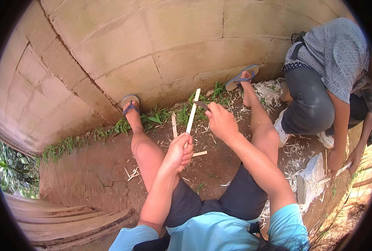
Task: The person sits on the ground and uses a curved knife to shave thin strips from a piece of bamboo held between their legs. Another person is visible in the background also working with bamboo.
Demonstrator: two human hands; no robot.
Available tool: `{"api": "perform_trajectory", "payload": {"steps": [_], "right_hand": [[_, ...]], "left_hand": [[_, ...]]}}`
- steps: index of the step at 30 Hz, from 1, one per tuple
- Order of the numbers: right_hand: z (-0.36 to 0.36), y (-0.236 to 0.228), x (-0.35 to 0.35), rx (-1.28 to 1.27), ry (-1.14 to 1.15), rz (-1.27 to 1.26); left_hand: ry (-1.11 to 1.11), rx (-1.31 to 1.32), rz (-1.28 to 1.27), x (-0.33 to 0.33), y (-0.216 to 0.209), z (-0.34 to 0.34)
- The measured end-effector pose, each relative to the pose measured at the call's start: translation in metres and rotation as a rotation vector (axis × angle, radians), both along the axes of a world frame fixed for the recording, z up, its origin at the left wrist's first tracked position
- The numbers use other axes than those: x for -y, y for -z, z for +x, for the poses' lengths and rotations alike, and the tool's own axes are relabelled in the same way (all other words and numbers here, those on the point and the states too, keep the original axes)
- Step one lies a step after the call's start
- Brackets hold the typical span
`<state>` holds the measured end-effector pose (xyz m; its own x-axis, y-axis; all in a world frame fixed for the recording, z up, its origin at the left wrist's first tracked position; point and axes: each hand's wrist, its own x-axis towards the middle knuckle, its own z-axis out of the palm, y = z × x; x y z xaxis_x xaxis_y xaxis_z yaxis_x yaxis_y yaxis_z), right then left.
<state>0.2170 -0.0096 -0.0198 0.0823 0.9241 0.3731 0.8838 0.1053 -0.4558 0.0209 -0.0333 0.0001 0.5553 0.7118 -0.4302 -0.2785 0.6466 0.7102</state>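
My left hand (180, 151) is closed around the lower end of a pale wooden stick (193, 110), which points up and away from me, tilted slightly right. A knife (201, 105) with a dark blade is gripped in my right hand (223, 121). Its blade lies against the stick near the upper end; the handle is hidden in my fist. Below the held stick, a few cut wood pieces (200, 153) lie on the brown dirt. Another thin wooden strip (174, 124) stands out just left of the stick.
A tan block wall (186, 54) rises beyond my sandalled feet, with grass (125, 126) along its base. At right, a co-worker (320, 83) crouches, handling a pale stick beside a whitish block (310, 179) amid wood shavings (295, 155). Split boards (69, 219) lie at lower left.
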Motion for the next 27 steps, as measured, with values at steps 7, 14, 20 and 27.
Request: {"api": "perform_trajectory", "payload": {"steps": [7,14,20,27], "right_hand": [[-0.001,0.006,0.024,-0.033,-0.108,-0.023],[0.010,-0.007,0.006,-1.018,-0.004,-0.290],[0.041,-0.026,0.017,-1.661,0.093,-0.433],[0.032,-0.033,0.014,-1.737,0.178,-0.365]], "left_hand": [[-0.058,-0.105,0.021,-0.001,0.006,0.005],[-0.033,-0.053,0.108,0.004,0.002,0.003],[0.314,-0.041,0.060,0.005,-0.004,0.005],[0.353,0.193,0.110,-0.010,0.005,-0.018]]}}
